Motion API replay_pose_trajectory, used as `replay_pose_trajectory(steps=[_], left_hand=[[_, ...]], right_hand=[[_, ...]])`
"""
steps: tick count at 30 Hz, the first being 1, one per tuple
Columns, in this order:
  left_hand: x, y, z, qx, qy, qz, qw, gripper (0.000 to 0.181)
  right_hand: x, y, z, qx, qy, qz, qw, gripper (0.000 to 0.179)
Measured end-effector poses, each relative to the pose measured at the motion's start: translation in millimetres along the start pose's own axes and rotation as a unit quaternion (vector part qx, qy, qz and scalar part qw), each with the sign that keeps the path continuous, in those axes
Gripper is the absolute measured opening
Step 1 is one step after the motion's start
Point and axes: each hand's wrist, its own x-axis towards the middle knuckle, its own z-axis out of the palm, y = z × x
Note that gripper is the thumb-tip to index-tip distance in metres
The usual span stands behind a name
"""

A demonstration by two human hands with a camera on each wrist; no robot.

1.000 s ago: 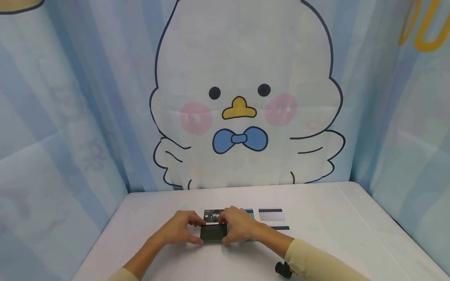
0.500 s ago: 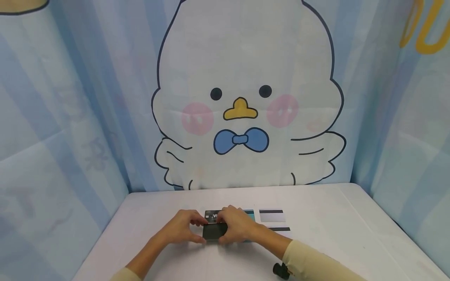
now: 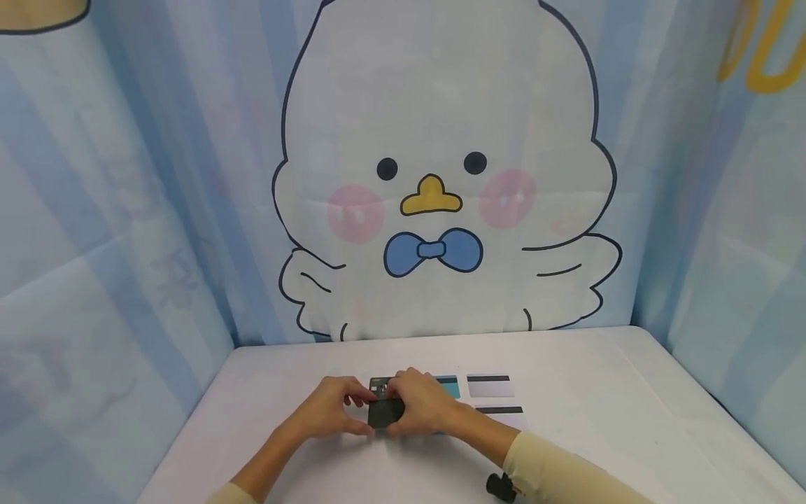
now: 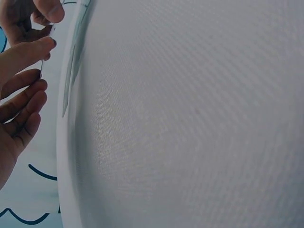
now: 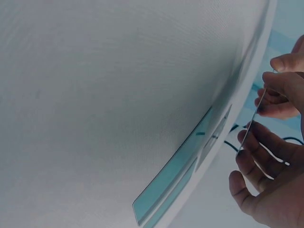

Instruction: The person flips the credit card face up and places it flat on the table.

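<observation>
A plain black card (image 3: pixel 380 414) is held between the two hands above the near row of cards in the head view. My left hand (image 3: pixel 332 407) pinches its left edge, thumb on the near side and fingers on the far side. On the other side, my right hand (image 3: pixel 420 404) grips the card and covers its right part. Both wrist views show the card edge-on as a thin line, raised off the table; in the right wrist view the card (image 5: pixel 251 124) runs between thumb and fingertips. Behind it lies a black card with a chip (image 3: pixel 380 385), partly hidden by the right hand.
Flat on the white table (image 3: pixel 585 413) lie a teal card (image 3: pixel 449 386) and two silvery cards with dark stripes, one farther back (image 3: pixel 490 386) and one nearer (image 3: pixel 502 417). A patterned curtain (image 3: pixel 434 301) closes the back; others hang at both sides.
The black card has shifted slightly right, and the right hand now covers more of it. The left hand has followed, so the hands are closer together.
</observation>
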Motion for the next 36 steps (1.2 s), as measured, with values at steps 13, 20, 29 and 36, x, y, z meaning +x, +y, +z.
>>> replay_pose_trajectory(steps=[13,20,29,36], left_hand=[[0.1,-1.2,5.1,-0.003,0.007,0.007,0.9999,0.046],[0.6,-0.9,6.0,-0.006,0.006,0.0,1.0,0.046],[1.1,-1.0,6.3,-0.02,-0.004,-0.012,0.9997,0.047],[-2.8,-3.5,6.7,-0.037,-0.002,-0.002,0.9993,0.047]], right_hand=[[2.1,-0.8,5.6,-0.012,0.003,-0.001,0.9999,0.049],[1.9,-1.0,4.6,-0.011,-0.002,0.003,0.9999,0.05],[0.9,-0.4,1.8,0.004,-0.008,0.006,0.9999,0.049],[0.4,-0.9,0.5,0.008,-0.003,0.008,0.9999,0.048]])
